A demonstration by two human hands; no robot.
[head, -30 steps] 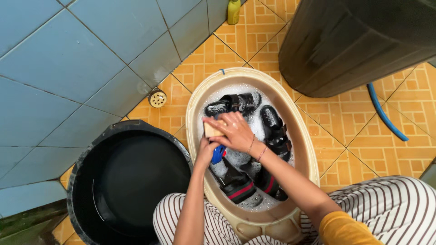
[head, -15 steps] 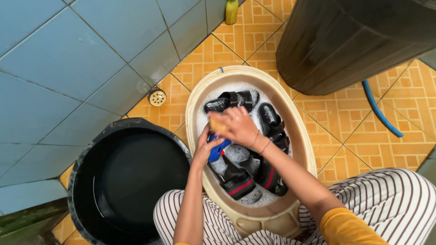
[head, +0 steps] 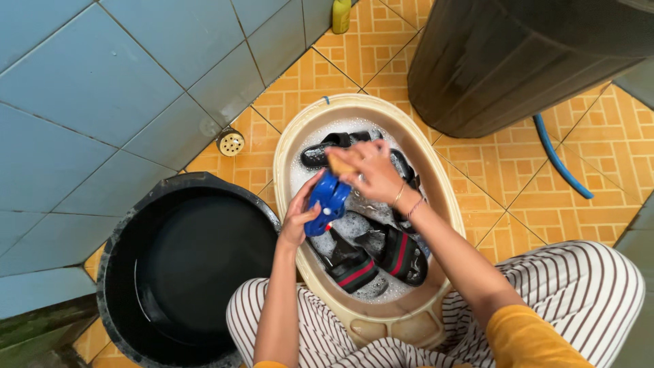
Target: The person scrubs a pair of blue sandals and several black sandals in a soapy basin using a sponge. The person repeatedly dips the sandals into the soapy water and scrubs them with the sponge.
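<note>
A cream oval basin [head: 291, 146] on the floor holds soapy water and several dark sandals. My left hand [head: 298, 217] grips a small blue shoe [head: 325, 203] and lifts it above the suds. My right hand [head: 373, 170] holds a tan scrubbing brush [head: 338, 164] pressed against the top of the blue shoe. A black sandal [head: 321, 154] lies at the far end of the basin. Two black slides with red and green stripes [head: 398, 251] rest at the near end.
A large black tub [head: 122, 225] stands left of the basin, touching it. A big dark barrel [head: 518, 61] rises at the upper right, with a blue hose [head: 555, 160] beside it. A yellow bottle [head: 340, 15] and a floor drain [head: 231, 142] sit by the blue tiled wall.
My left hand has raised the blue shoe out of the suds into full view. My right hand with the brush has shifted a little up and right onto it.
</note>
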